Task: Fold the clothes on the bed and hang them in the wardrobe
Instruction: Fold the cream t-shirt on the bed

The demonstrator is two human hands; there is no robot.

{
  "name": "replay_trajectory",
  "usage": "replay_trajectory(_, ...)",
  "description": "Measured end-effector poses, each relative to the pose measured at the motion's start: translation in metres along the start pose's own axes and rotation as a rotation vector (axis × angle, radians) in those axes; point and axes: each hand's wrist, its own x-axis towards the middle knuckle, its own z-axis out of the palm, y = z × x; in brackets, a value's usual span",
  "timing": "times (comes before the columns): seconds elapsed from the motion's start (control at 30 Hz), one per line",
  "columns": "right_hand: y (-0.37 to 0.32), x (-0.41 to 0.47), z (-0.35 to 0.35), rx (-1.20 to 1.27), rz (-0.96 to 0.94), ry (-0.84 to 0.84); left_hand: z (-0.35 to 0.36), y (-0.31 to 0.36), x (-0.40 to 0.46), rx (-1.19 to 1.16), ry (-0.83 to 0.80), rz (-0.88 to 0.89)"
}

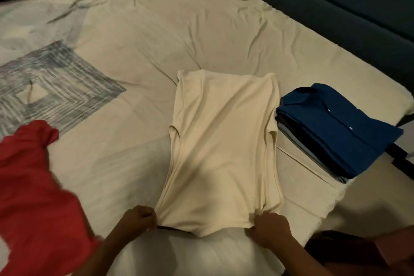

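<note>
A cream shirt (224,141) lies lengthwise on the bed, its sides folded in so it forms a long narrow panel. My left hand (136,219) pinches its near left corner and my right hand (270,228) pinches its near right corner, both pulling the near edge taut. To the right of it sits a stack of folded clothes (336,134) with a dark blue buttoned shirt on top. A loose red garment (33,197) lies crumpled at the left.
The bed sheet (145,51) is cream, wrinkled, with a grey-blue printed square (49,87) at the left. A dark teal upholstered headboard (336,2) runs along the far right. Floor and dark furniture legs show at the top left.
</note>
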Motion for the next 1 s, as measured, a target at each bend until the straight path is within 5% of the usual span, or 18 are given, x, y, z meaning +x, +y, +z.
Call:
replay_trajectory(0.13,-0.02,-0.002,-0.021,-0.041,0.067,-0.078,0.003,0.013,-0.005,-0.032,0.0,0.059)
replay_trajectory(0.37,-0.13,-0.026,-0.049,0.316,-0.371,0.28,0.026,0.065,-0.034,-0.05,0.178,0.497)
replay_trajectory(0.5,-0.147,-0.023,-0.042,0.796,-0.317,0.571,0.025,0.1,-0.048,-0.246,0.226,0.603)
replay_trajectory(0.63,-0.12,-0.022,-0.051,0.871,-0.288,0.771,0.013,0.12,-0.046,-0.248,0.193,0.683)
replay_trajectory(0.8,-0.078,-0.044,-0.082,0.926,-0.369,0.941,0.014,0.151,-0.012,0.234,0.031,0.642)
replay_trajectory(1.0,-0.038,-0.064,-0.09,1.171,-0.378,0.832,0.003,0.174,0.063,0.872,0.025,0.348)
